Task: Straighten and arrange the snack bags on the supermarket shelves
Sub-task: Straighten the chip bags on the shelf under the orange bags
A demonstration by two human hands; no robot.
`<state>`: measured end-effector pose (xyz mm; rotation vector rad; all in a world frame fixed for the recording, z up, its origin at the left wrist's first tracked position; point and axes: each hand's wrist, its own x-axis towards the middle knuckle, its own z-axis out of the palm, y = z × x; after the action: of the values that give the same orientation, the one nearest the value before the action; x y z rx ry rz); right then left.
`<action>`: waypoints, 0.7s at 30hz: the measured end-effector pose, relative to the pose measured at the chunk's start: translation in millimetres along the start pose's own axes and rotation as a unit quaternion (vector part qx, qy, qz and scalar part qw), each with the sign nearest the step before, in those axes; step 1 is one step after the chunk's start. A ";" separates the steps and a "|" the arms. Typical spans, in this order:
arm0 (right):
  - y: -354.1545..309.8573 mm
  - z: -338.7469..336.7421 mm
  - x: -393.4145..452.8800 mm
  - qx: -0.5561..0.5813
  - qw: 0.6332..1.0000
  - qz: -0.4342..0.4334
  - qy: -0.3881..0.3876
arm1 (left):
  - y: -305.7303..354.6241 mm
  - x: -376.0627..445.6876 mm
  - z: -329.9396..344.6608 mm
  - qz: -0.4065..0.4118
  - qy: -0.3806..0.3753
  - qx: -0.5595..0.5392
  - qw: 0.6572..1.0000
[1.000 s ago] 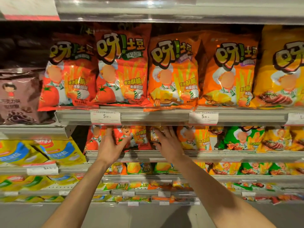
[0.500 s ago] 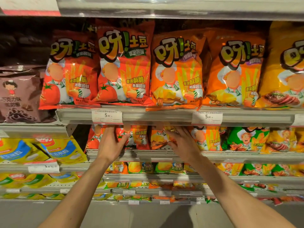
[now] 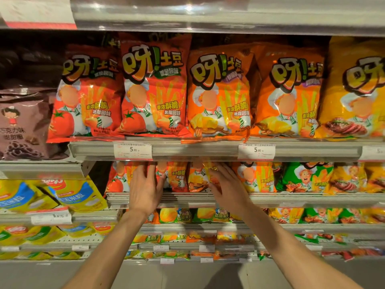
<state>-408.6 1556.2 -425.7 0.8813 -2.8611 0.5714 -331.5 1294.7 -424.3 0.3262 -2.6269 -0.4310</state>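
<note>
The small red tomato-flavour bag [image 3: 174,177] stands on the second shelf [image 3: 291,200] from the top, just under the price rail, with a small orange bag [image 3: 198,179] touching it on the right and another small red bag [image 3: 118,178] to the left. The left hand [image 3: 145,189] lies against the red bags with its fingers spread and nearly straight, pressing rather than gripping; the right hand [image 3: 228,187] lies flat on the orange bag in the same way, fingers extended and holding nothing. The step in hand looks like squaring these fronts. To do it well, I would push with flat palms so the air-filled packs slide back evenly without crumpling, keep the bottoms seated behind the shelf lip, and nudge the red and orange bags together until their edges meet without overlapping. Labels should face straight out, as the large red bag [image 3: 154,88] and large orange bag [image 3: 218,92] on the shelf above do. Too hard a push may tip a bag backward out of sight. The price tag [image 3: 133,150] above marks where the red row belongs.
</note>
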 end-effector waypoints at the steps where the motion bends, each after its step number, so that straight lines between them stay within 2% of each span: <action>1: 1.1 -3.3 -5.3 0.001 0.999 -0.002 0.035 | 0.8 -2.8 0.1 0.019 0.013 0.004 1.000; 4: 11.4 -9.4 -22.5 -0.027 0.985 -0.009 0.172 | 7.3 -10.6 2.8 0.076 0.014 0.013 0.997; 7: 29.2 -20.1 -36.2 -0.039 0.970 0.034 0.236 | 16.5 -14.3 8.8 0.047 -0.026 0.041 0.998; 10: 39.6 -25.0 -45.0 -0.024 0.974 0.103 0.202 | 23.2 -18.2 15.7 0.009 -0.051 0.042 0.998; 15: 38.5 -15.9 -39.2 0.001 0.987 0.147 0.069 | 24.7 -17.1 25.0 -0.036 -0.101 0.020 0.994; 17: 41.4 -19.7 -39.5 -0.001 0.987 0.144 0.067 | 26.5 -14.6 21.9 -0.047 -0.113 0.010 0.992; 21: 51.1 -33.2 -41.4 0.045 0.983 0.116 0.137 | 32.5 -16.5 9.5 -0.059 -0.085 -0.040 0.994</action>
<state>-403.6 1629.5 -419.6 0.4367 -2.7163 0.7830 -326.7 1332.0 -427.4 0.4375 -2.7546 -0.6261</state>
